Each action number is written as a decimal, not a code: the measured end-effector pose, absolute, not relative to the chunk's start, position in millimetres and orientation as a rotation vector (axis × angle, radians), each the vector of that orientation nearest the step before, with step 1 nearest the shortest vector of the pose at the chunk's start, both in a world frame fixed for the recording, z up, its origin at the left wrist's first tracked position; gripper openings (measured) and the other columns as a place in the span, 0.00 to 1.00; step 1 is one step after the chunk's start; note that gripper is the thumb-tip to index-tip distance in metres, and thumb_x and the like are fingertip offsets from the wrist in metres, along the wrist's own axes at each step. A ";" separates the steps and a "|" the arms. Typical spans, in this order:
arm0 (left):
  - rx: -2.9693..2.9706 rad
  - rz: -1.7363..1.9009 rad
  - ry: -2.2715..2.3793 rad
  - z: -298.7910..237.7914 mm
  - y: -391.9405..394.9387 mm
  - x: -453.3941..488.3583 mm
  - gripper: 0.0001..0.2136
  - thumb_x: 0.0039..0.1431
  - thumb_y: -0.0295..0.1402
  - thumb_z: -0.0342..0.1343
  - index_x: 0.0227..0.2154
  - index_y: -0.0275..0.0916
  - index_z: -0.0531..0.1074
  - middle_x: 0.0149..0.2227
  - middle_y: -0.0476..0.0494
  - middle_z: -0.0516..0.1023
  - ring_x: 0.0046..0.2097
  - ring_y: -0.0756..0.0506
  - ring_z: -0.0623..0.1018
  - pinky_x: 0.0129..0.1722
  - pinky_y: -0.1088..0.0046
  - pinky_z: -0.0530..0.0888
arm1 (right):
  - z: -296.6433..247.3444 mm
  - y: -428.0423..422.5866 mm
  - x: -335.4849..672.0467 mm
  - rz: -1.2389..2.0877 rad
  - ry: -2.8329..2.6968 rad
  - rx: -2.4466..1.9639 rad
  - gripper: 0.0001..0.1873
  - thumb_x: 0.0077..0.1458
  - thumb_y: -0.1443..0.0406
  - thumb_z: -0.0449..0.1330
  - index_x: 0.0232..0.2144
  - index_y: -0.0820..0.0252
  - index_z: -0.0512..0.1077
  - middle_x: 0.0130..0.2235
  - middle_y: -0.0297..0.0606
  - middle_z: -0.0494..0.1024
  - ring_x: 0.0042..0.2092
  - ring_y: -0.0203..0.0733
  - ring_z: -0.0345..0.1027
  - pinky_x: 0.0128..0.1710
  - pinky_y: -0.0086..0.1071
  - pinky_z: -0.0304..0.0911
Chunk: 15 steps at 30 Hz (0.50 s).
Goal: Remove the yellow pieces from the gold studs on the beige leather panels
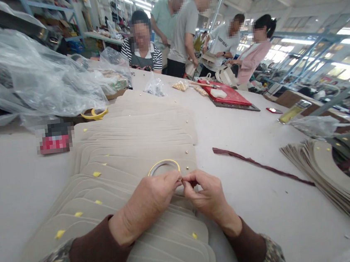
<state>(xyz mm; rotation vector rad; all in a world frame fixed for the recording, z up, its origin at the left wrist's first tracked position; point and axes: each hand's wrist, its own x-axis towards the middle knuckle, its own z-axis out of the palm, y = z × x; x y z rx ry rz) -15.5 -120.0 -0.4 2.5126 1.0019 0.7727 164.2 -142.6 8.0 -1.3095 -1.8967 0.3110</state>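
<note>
My left hand [155, 195] is closed round the near side of a roll of yellow tape [165, 161], which stands up beyond my knuckles. My right hand [208, 192] pinches at the tape's end, its fingertips meeting those of my left; the small bit between them is mostly hidden. Under both hands lie many overlapping beige-grey flat panels [133, 152] with rounded corners, fanned in a long row. Small yellow tape pieces [97, 174] stick to several panels. Small metal studs [186, 152] show along the right edge of the row.
A dark brown strip [259, 162] lies on the white table [249, 210]. At right sits a stack of curved panels [316, 166]. Farther back are a red board [225, 93], a bottle of yellow liquid [294, 111], plastic bags [31, 75] and another yellow tape roll [95, 114]. Several co-workers are beyond.
</note>
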 end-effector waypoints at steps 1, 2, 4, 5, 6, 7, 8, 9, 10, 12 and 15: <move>2.517 0.795 1.005 0.0 -119.8 -15.4 0.08 0.67 0.27 0.42 0.36 0.40 0.66 0.29 0.51 0.73 0.31 0.50 0.74 0.30 0.75 0.66 | 9.9 -143.1 162.5 0.403 -1.834 -1.345 0.07 0.51 0.68 0.55 0.26 0.59 0.74 0.24 0.35 0.76 0.24 0.34 0.67 0.27 0.27 0.64; 2.532 0.819 1.004 0.2 -119.7 -15.4 0.08 0.67 0.27 0.42 0.35 0.40 0.66 0.29 0.51 0.72 0.30 0.49 0.73 0.30 0.74 0.66 | 11.8 -143.3 160.5 0.523 -1.756 -1.381 0.07 0.51 0.67 0.56 0.25 0.59 0.73 0.22 0.34 0.75 0.23 0.34 0.66 0.25 0.27 0.63; 2.566 0.882 0.998 0.6 -120.2 -15.8 0.08 0.66 0.26 0.42 0.34 0.40 0.66 0.28 0.51 0.70 0.29 0.49 0.71 0.28 0.74 0.64 | 14.6 -142.2 156.1 0.791 -1.576 -1.436 0.06 0.49 0.65 0.57 0.24 0.60 0.72 0.19 0.32 0.73 0.20 0.33 0.64 0.21 0.25 0.61; 2.576 0.919 0.990 0.9 -120.8 -15.9 0.08 0.66 0.26 0.42 0.34 0.40 0.66 0.27 0.51 0.70 0.29 0.50 0.71 0.28 0.74 0.64 | 15.3 -140.7 154.6 0.903 -1.489 -1.455 0.06 0.49 0.65 0.58 0.23 0.61 0.72 0.18 0.31 0.72 0.19 0.32 0.63 0.20 0.25 0.61; 2.581 0.954 0.975 1.3 -121.7 -16.0 0.09 0.66 0.26 0.42 0.33 0.40 0.66 0.27 0.51 0.70 0.29 0.50 0.70 0.28 0.74 0.64 | 15.4 -138.6 154.1 0.984 -1.413 -1.467 0.06 0.48 0.64 0.58 0.23 0.61 0.72 0.17 0.30 0.71 0.18 0.32 0.63 0.19 0.25 0.60; 2.585 0.979 0.968 2.0 -122.6 -15.9 0.09 0.66 0.26 0.42 0.33 0.40 0.65 0.28 0.51 0.70 0.29 0.50 0.70 0.29 0.74 0.65 | 15.1 -135.9 154.8 1.034 -1.347 -1.478 0.06 0.47 0.64 0.59 0.22 0.61 0.72 0.16 0.29 0.70 0.17 0.32 0.63 0.18 0.25 0.61; 2.595 0.977 0.972 2.8 -123.3 -15.7 0.08 0.66 0.26 0.42 0.33 0.40 0.65 0.28 0.51 0.70 0.30 0.50 0.70 0.30 0.74 0.65 | 14.5 -132.8 157.0 1.064 -1.291 -1.490 0.06 0.46 0.63 0.60 0.22 0.61 0.71 0.16 0.29 0.70 0.17 0.32 0.63 0.18 0.25 0.61; 2.617 0.944 0.990 4.0 -123.8 -15.5 0.08 0.66 0.25 0.43 0.34 0.40 0.65 0.28 0.51 0.70 0.30 0.50 0.70 0.30 0.74 0.66 | 13.6 -129.6 160.7 1.089 -1.242 -1.504 0.07 0.44 0.62 0.61 0.22 0.61 0.71 0.16 0.29 0.71 0.17 0.32 0.64 0.17 0.25 0.62; 2.649 0.876 1.030 5.3 -123.7 -15.3 0.08 0.66 0.25 0.43 0.34 0.40 0.65 0.29 0.50 0.70 0.31 0.49 0.70 0.30 0.74 0.66 | 12.6 -126.6 165.6 1.113 -1.200 -1.519 0.09 0.43 0.61 0.63 0.22 0.62 0.71 0.16 0.29 0.71 0.17 0.32 0.64 0.17 0.26 0.62; 2.726 0.653 1.149 8.3 -122.3 -15.4 0.07 0.65 0.24 0.44 0.34 0.40 0.66 0.31 0.49 0.71 0.32 0.48 0.71 0.30 0.73 0.67 | 10.3 -121.9 176.9 1.170 -1.142 -1.546 0.13 0.41 0.57 0.66 0.22 0.63 0.73 0.17 0.30 0.72 0.17 0.33 0.65 0.18 0.27 0.65; 2.795 0.320 1.259 12.4 -119.1 -16.6 0.05 0.63 0.24 0.48 0.34 0.39 0.67 0.35 0.45 0.73 0.37 0.45 0.72 0.32 0.71 0.69 | 5.7 -119.4 190.3 1.212 -1.128 -1.577 0.19 0.39 0.53 0.69 0.25 0.64 0.75 0.19 0.33 0.74 0.19 0.34 0.67 0.20 0.28 0.67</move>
